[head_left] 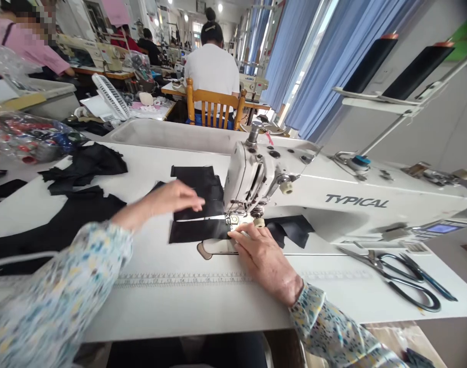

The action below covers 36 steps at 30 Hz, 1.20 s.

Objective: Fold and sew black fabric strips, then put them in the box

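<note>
My left hand [176, 198] hovers over black fabric pieces [195, 179] lying left of the needle, its fingers loosely stretched and slightly blurred, with nothing seen in them. In front of those pieces lies a black fabric strip [197, 231], its right end at the presser foot. My right hand [262, 250] rests beside the foot, with its fingertips together on that right end; the fingers hide part of it. The white sewing machine [243, 174], marked TYPICAL, stands over the work. More black fabric [290, 228] shows behind my right hand, under the machine arm.
Scissors [394, 276] and thread snips [428, 278] lie at the right. A printed ruler scale [180, 280] runs along the table front. Black cut pieces [57, 225] spread at the left, near a plastic bag [30, 135]. Thread cones [371, 61] stand above. People sit ahead.
</note>
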Motion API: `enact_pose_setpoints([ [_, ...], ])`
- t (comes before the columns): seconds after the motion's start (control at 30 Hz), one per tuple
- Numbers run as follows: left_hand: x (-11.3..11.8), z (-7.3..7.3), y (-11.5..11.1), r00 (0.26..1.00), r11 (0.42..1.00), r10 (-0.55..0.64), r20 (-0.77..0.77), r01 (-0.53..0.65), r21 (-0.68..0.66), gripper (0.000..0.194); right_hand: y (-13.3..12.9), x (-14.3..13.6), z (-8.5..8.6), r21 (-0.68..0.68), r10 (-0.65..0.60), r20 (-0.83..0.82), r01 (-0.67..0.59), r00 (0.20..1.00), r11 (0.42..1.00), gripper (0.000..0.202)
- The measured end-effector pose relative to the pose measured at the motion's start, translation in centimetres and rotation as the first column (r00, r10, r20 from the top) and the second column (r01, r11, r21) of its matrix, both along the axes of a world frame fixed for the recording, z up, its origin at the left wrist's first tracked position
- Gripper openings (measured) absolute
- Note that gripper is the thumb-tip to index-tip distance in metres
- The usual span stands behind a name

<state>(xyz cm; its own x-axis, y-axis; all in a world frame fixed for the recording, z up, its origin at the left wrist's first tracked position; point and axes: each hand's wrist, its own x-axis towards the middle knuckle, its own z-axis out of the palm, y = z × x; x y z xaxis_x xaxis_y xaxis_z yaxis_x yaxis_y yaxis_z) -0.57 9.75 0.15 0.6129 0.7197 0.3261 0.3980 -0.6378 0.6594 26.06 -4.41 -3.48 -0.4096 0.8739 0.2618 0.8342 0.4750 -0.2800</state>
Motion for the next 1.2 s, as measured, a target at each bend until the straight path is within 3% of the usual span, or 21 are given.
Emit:
enact_pose_setpoints([
  [0.07,-1.4,1.3,2.5,0.998,0.988,-0.064,-0.003,0.063,-0.138,0.046,0.1,0.2,-0.2,-0.007,0.005,-0.024,-0.005,1.000,1.000,0.032],
  [0.13,-1.6,2.1,3.2,0.993,0.967,-0.117,0.006,0.115,-0.228,0.050,0.2,0.3,-0.4,-0.017,0.008,-0.053,-0.009,0.999,1.000,0.031],
  [0.27,1.5,1.4,-0.7,0.967,0.924,-0.256,-0.013,0.240,-0.298,0.030,0.4,0.5,-0.4,-0.019,0.025,-0.080,-0.027,0.996,0.999,0.031],
  [0.4,4.1,-1.4,-5.6,0.965,0.956,-0.260,-0.022,0.254,-0.145,0.019,0.5,0.6,-0.2,0.001,0.059,-0.063,-0.059,0.996,0.998,0.033],
  [0.5,3.9,-3.2,-6.7,0.956,0.946,-0.256,-0.141,0.278,0.167,0.022,0.4,0.7,-0.1,0.014,0.076,-0.045,-0.076,0.996,0.997,0.033],
  [0.57,3.3,-3.8,-6.5,0.947,0.914,-0.266,-0.180,0.307,0.264,0.025,0.4,0.8,-0.2,0.021,0.091,-0.032,-0.090,0.995,0.996,0.033],
  [0.83,2.7,-4.0,-5.6,0.940,0.890,-0.285,-0.190,0.333,0.312,0.027,0.1,0.7,0.1,0.025,0.091,0.008,-0.091,0.996,0.996,0.034],
  [1.0,3.0,-3.8,-6.1,0.952,0.919,-0.209,-0.222,0.269,0.289,0.032,-0.1,0.6,0.4,-0.003,0.086,-0.006,-0.086,0.996,0.996,0.035],
  [1.2,3.2,-3.8,-6.8,0.946,0.900,-0.119,-0.303,0.232,0.370,0.032,-0.2,0.5,0.5,-0.013,0.070,0.000,-0.070,0.998,0.997,0.034],
])
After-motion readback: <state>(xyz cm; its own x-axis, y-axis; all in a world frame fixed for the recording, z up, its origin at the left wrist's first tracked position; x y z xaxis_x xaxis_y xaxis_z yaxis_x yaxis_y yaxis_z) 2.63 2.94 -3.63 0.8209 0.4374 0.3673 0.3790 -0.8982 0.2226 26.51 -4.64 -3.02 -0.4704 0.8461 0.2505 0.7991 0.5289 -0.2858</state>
